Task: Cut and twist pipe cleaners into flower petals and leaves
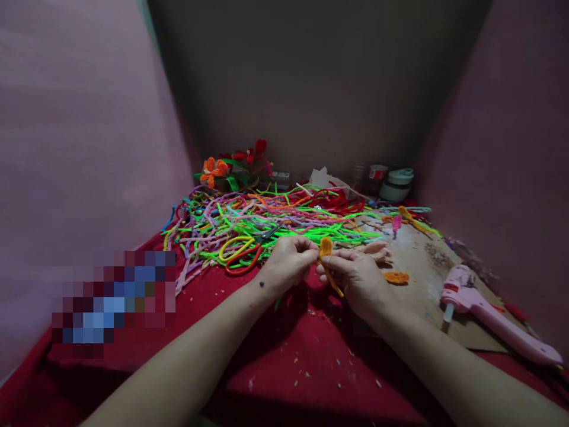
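Observation:
Between my two hands, over the red cloth, stands a yellow-orange pipe-cleaner petal (326, 247) with a loose tail hanging below it. My right hand (351, 273) pinches its lower part between thumb and fingers. Close against its left side is my left hand (291, 264), thumb and fingertips pressed together; what they pinch is too small to make out. Behind my left hand lie scissors with yellow and orange handles (242, 252), on the pipe cleaners. An orange petal (396, 278) and a pale peach petal bundle (377, 252) rest just right of my right hand.
A tangle of colourful pipe cleaners (267, 213) spreads across the back. Pipe-cleaner flowers (214, 172) stand at back left, a lidded cup (397, 184) at back right. On the right, a pink glue gun (484, 308) lies on cardboard (418, 308). A blurred patch (115, 302) covers something at left.

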Available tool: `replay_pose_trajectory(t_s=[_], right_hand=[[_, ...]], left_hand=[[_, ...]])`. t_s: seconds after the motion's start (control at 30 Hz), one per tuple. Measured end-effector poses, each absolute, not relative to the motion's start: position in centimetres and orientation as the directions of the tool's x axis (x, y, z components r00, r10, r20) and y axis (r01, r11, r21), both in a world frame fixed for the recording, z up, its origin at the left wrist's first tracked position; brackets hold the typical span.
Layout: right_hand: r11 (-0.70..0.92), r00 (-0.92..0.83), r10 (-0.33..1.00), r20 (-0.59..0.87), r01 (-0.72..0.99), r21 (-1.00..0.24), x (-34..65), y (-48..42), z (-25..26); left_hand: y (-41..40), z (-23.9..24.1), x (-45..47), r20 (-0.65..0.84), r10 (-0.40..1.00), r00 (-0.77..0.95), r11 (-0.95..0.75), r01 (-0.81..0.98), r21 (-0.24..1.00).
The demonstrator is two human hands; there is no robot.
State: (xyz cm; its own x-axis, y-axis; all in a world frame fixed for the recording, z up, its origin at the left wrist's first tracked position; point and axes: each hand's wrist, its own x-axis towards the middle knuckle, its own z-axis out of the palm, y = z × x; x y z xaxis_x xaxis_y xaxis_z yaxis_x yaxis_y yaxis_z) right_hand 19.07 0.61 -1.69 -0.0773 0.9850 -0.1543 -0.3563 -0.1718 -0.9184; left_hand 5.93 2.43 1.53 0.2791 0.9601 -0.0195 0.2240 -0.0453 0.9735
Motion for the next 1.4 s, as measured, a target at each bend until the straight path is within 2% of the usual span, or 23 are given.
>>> replay_pose_trajectory(t_s=[0.07, 0.17, 0.23, 0.33, 0.43, 0.53, 0.83, 1.0, 1.17, 1.33, 1.4], right_hand=[[-0.185, -0.087, 0.983, -0.164, -0.391, -0.901, 19.2, 0.8, -1.9], [-0.2, -0.104, 0.98, -0.171, -0.417, -0.887, 19.3, 1.0, -2.3], [-0.203, -0.117, 0.979, -0.169, -0.439, -0.875, 19.4, 1.1, -2.4], [-0.234, -0.147, 0.971, -0.187, -0.441, -0.867, 19.3, 1.0, -2.2], [-0.273, -0.194, 0.958, -0.211, -0.393, -0.878, 19.1, 0.7, -1.8], [-0.289, -0.245, 0.946, -0.213, -0.334, -0.897, 19.0, 0.3, -1.5], [-0.238, -0.302, 0.94, -0.158, -0.25, -0.939, 19.0, 0.0, -1.4], [-0.178, -0.289, 0.952, -0.101, -0.254, -0.951, 18.8, -0.3, -1.5], [-0.256, -0.33, 0.929, -0.169, -0.241, -0.936, 18.8, -0.2, -1.3], [-0.205, -0.241, 0.958, -0.155, -0.198, -0.959, 18.9, -0.1, -1.1], [-0.204, -0.226, 0.961, -0.156, -0.202, -0.958, 18.9, -0.2, -1.0]], left_hand=[[2.6, 1.6, 5.7, 0.058, 0.965, 0.256, -0.123, 0.249, 0.961], [2.8, 1.6, 5.5, 0.208, 0.949, 0.238, -0.287, 0.377, 0.881], [2.8, 1.6, 5.4, 0.243, 0.938, 0.248, -0.333, 0.446, 0.83], [2.9, 1.9, 5.3, 0.213, 0.945, 0.25, -0.303, 0.413, 0.859], [2.9, 2.3, 5.1, 0.113, 0.954, 0.277, -0.19, 0.271, 0.944], [2.8, 2.6, 4.8, 0.058, 0.949, 0.309, -0.116, 0.174, 0.978], [3.0, 3.2, 4.3, -0.033, 0.886, 0.462, -0.094, 0.248, 0.964], [3.2, 3.1, 4.1, 0.064, 0.882, 0.466, -0.304, 0.462, 0.833], [2.8, 2.8, 4.6, 0.175, 0.889, 0.423, -0.417, 0.589, 0.693], [2.9, 2.8, 4.6, 0.063, 0.904, 0.424, -0.251, 0.406, 0.879], [3.0, 2.9, 4.6, 0.004, 0.914, 0.407, -0.176, 0.386, 0.906]])
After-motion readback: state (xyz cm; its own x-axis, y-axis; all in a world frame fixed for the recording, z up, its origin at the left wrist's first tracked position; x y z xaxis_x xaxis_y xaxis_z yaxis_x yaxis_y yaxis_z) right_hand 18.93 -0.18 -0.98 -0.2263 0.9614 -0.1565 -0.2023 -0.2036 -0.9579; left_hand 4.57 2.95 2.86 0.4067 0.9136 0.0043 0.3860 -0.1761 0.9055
